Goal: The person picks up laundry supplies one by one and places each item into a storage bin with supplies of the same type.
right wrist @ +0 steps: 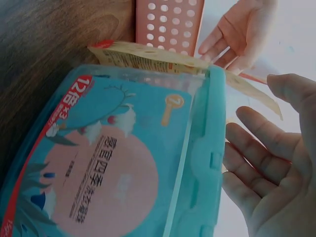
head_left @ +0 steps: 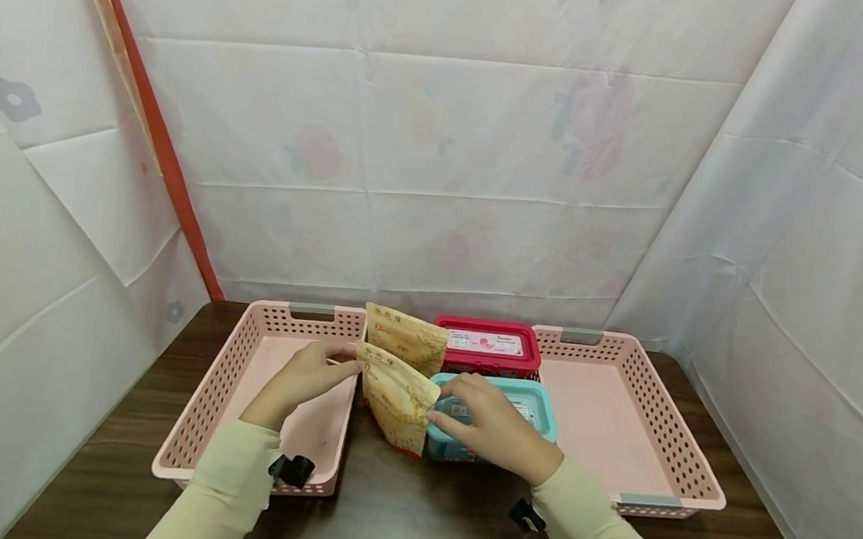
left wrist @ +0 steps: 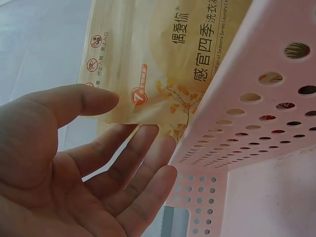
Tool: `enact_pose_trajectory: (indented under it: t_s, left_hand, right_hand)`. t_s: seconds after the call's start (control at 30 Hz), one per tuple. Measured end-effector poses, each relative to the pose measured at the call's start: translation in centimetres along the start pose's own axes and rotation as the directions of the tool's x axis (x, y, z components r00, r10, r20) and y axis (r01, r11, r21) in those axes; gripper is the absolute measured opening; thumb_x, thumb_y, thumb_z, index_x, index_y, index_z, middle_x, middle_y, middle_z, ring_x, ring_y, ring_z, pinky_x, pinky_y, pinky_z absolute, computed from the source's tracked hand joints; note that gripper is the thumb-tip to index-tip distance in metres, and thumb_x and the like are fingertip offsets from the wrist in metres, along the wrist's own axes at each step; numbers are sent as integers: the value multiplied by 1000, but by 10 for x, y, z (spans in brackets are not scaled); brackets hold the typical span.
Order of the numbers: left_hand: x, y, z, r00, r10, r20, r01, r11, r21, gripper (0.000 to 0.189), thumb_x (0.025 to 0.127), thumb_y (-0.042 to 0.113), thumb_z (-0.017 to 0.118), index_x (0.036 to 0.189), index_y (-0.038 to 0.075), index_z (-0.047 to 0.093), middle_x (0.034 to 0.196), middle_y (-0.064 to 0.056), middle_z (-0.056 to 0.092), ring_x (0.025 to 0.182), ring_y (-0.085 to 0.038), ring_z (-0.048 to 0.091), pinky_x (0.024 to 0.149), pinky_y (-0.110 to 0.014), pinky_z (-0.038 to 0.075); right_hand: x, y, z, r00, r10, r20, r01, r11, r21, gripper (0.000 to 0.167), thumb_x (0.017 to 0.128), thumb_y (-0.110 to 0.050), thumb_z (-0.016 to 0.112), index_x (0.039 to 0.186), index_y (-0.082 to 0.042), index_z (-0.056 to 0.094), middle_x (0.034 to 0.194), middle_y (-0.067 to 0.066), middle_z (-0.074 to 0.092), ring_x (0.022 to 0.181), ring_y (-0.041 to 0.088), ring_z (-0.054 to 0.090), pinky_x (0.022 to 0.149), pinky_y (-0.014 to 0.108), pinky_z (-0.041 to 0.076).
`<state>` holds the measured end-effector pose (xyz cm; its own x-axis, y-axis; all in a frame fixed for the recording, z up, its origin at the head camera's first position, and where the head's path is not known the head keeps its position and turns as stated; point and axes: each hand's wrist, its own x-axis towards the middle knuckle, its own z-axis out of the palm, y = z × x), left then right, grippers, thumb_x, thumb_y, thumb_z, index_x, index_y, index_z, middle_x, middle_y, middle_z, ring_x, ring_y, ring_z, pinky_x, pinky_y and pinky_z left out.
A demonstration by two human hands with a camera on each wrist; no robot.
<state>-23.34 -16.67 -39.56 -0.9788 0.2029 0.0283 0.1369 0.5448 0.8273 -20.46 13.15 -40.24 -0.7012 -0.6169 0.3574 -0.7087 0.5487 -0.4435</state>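
Observation:
Two yellow laundry pouches stand upright between the baskets, the front pouch (head_left: 395,396) before the rear pouch (head_left: 406,338). My left hand (head_left: 313,376) is at the front pouch's left edge, over the left basket's rim; in the left wrist view its thumb overlaps the printed pouch (left wrist: 163,64), with loosely bent fingers at the edge. My right hand (head_left: 492,420) is over the teal-lidded laundry box (head_left: 542,407), fingertips near the front pouch's right corner. In the right wrist view, its thumb and fingers are spread apart beside the teal lid (right wrist: 213,148). Behind that box is a red-lidded box (head_left: 485,361).
A pink perforated basket (head_left: 263,366) stands on the left, and another pink basket (head_left: 617,416) on the right, both on a dark wooden table (head_left: 415,510). Pale patterned sheeting (head_left: 484,156) hangs behind and at both sides.

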Motion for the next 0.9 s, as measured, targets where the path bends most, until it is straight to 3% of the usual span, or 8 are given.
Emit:
enact_pose_trajectory:
  t_s: [0.33,0.9]
  left_hand:
    - [0,1,1,1000,-29,-7,29,1000,-10,32,100,24,62,123,4,70,136,-17,58,116,-36,58,93,-53,50]
    - [1,-1,1,999,-35,-13,35,999,-4,30,100,19,60,123,1,69,136,-20,56,115,-37,58,91,-53,51]
  right_hand:
    - [4,-3,7,998,-66,-17,65,995,-76,11,94,-27,73,93,-17,68,92,-5,63,88,9,58,75,28,53]
    - [6,-5,10,996,-87,-25,85,992,-92,13,94,-22,73,85,-17,66,82,-8,57,77,8,54,67,23,48]
